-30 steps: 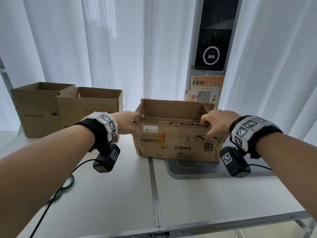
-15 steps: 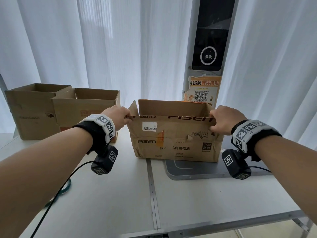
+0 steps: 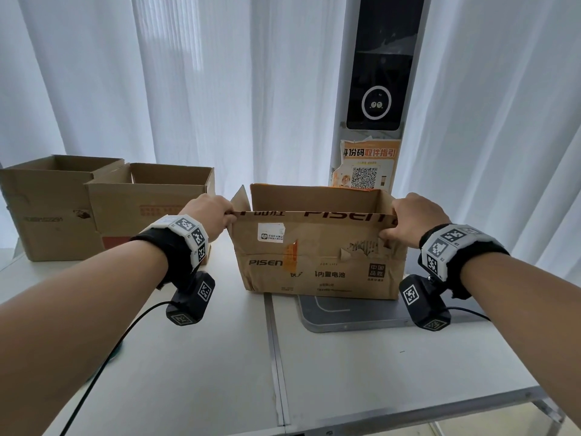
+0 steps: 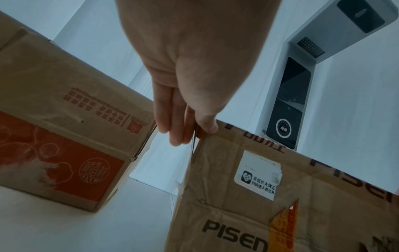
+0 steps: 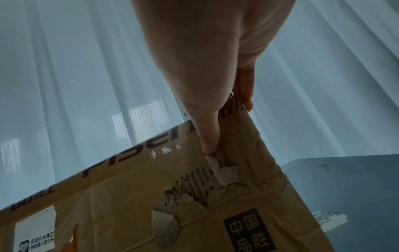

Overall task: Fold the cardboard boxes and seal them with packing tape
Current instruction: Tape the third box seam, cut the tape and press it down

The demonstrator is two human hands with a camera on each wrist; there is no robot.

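Both arms outstretched, left hand (image 3: 210,215) pinching, right hand (image 3: 412,220) pinching, thumbs forward

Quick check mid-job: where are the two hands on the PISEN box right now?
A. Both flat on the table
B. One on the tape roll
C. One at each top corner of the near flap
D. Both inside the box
C: the left hand and right hand each pinch a top corner of the PISEN box near flap.

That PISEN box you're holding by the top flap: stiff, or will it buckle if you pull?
PISEN box probably buckles: its front is creased and torn near the right hand. It looks empty, so likely light. The left hand pinches only a thin flap corner, which may bend.
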